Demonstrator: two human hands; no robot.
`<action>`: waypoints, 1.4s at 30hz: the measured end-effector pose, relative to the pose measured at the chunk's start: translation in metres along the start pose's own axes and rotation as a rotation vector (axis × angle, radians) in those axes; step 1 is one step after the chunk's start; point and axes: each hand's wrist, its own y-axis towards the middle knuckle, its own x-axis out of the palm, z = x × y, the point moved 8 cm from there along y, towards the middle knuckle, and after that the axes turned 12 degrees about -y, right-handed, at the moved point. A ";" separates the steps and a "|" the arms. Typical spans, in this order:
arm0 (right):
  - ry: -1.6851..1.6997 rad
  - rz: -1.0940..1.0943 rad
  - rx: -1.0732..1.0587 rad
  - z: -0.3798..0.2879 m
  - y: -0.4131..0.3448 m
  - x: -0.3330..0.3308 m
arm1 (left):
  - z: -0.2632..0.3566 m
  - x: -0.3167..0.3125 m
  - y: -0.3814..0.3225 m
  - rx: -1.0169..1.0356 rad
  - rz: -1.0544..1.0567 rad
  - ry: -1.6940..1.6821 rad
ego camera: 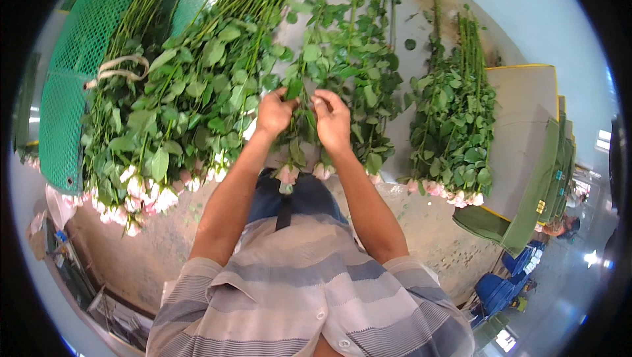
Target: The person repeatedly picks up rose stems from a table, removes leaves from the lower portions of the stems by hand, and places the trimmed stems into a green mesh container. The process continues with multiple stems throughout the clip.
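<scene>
Both hands are over a leafy rose stem whose pale pink bloom hangs at the table's near edge. My left hand has thumb and fingers closed on the leaves of this stem. Opposite it, my right hand has thumb and forefinger bent close together beside the same stem; whether anything is pinched between them cannot be told. A large pile of long-stemmed pink roses lies to the left. Right of my hands is a looser row of rose stems, and farther right a smaller bunch.
Green plastic mesh lies under the left pile, with a pale cord loop on the stems. A yellow-edged board with green fabric stands at the right. Blue containers and a person are farther right.
</scene>
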 end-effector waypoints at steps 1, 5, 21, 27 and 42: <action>-0.065 0.032 0.016 0.005 -0.001 -0.010 | 0.006 0.005 -0.001 0.203 0.079 0.293; 0.136 -0.007 0.068 0.019 -0.019 -0.026 | -0.013 0.023 0.010 0.133 0.144 0.353; 0.162 -0.118 0.028 0.012 -0.030 -0.031 | -0.027 0.006 0.024 0.041 0.096 0.200; -0.057 -0.060 -0.043 0.010 -0.015 -0.031 | -0.054 0.011 0.034 -0.110 0.026 0.104; 0.173 0.076 -0.049 -0.003 -0.025 -0.144 | -0.013 0.027 0.023 0.221 0.128 0.580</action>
